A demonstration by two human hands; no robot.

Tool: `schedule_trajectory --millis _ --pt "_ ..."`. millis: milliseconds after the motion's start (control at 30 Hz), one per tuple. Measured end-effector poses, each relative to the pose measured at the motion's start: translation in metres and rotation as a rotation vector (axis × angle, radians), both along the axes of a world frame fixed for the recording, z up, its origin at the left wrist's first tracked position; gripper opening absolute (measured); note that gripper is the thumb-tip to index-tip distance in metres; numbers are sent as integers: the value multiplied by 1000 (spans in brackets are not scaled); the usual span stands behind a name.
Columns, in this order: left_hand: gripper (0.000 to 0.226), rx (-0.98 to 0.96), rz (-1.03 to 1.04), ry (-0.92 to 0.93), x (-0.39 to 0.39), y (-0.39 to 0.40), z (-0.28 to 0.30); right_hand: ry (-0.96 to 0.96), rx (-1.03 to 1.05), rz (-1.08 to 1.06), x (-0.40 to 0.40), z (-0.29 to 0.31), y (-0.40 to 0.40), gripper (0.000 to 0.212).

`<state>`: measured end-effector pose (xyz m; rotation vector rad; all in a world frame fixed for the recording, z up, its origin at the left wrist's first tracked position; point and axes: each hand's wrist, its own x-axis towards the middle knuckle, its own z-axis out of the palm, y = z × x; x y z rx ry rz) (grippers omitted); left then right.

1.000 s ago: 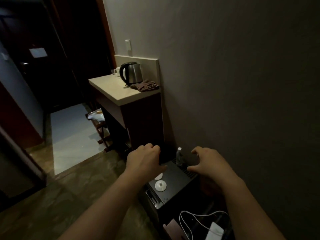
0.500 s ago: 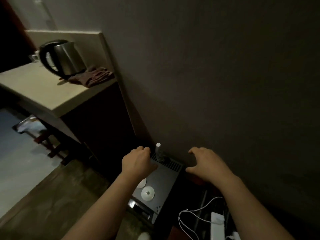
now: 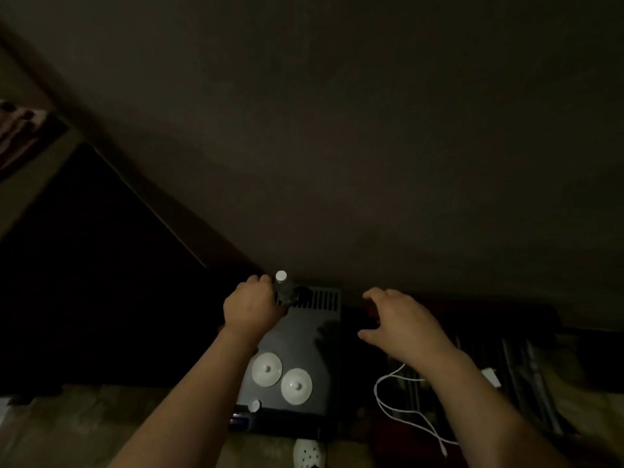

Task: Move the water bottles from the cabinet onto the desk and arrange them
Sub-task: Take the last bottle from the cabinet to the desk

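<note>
Your left hand point(image 3: 251, 310) is curled against the water bottle point(image 3: 283, 292), which stands upright at the back left corner of the low dark cabinet point(image 3: 304, 336), white cap up, at about one o'clock from your knuckles. Whether the fingers fully wrap it, I cannot tell. Your right hand point(image 3: 398, 324) hovers spread and empty, well off at three o'clock. The left hand is nearer; lift straight up along the bottle's axis.

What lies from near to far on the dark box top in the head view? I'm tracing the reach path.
Two round white lids → bare dark grey box top → left hand at the white-capped clear water bottle on the slotted vent.
</note>
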<state>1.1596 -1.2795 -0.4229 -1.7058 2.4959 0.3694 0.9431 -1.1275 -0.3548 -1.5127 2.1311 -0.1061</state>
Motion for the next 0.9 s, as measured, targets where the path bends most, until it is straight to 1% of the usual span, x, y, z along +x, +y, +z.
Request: schedule_trajectory --millis 133,267,367,467,600,733,900 --pt "46 37 -34 17 -2 -39 -67 -8 73 -25 8 -47 -25 67" --pt "57 129 -1 40 -7 -70 -135 -29 135 -43 7 -94 -49 68" --pt "65 188 52 110 -9 -83 -177 -58 172 -59 5 -122 -62 72" --pt "71 241 99 200 -12 -91 -209 -59 157 -76 4 -142 -63 73" --pt "64 281 171 302 -20 -100 -233 -51 143 -102 3 -158 -62 73" --pt "51 261 189 371 -27 -100 -240 -57 144 -122 2 -159 -62 73" --pt "49 263 150 342 -28 -89 -226 -40 95 -127 0 -138 -56 70"
